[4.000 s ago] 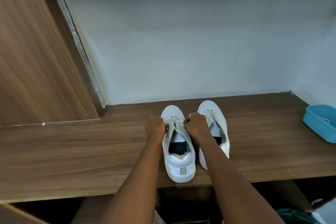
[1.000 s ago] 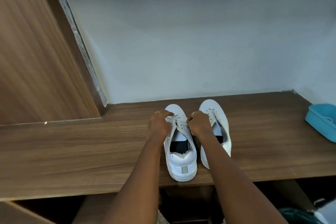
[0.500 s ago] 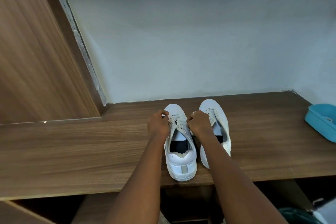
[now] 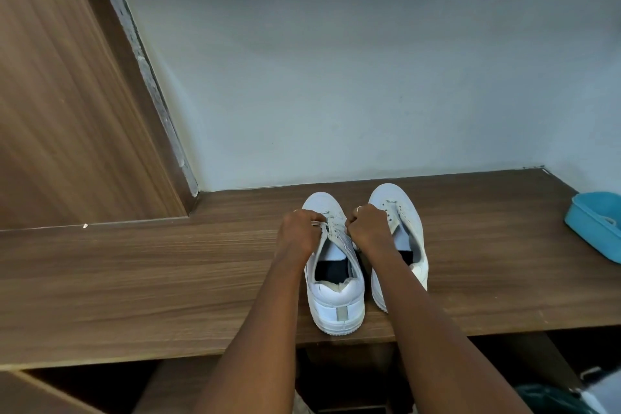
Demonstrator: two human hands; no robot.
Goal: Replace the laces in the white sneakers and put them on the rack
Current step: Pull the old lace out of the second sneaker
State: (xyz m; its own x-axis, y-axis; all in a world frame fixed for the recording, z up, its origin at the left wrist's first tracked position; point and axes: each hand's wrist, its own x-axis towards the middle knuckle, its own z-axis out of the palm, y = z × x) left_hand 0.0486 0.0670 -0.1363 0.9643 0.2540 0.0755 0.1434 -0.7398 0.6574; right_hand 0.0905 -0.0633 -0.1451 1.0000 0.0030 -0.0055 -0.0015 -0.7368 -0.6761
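Observation:
Two white sneakers stand side by side on the wooden shelf (image 4: 134,279), toes toward the wall. The left sneaker (image 4: 336,299) has a white lace (image 4: 332,228) crossing its eyelets. My left hand (image 4: 299,232) pinches the lace at the shoe's left side, fingers curled. My right hand (image 4: 369,228) grips the lace on the shoe's right side, fist closed, covering part of the tongue. The right sneaker (image 4: 403,215) sits behind my right forearm, its eyelets showing no lace that I can make out.
A blue plastic tub (image 4: 594,225) sits at the shelf's right end. A wooden side panel (image 4: 67,111) rises on the left, and a pale wall (image 4: 336,77) closes the back. Dark space opens below the shelf's front edge.
Both hands have stayed on the left sneaker's lace, shifting only slightly over the eyelets. The shoes have not moved.

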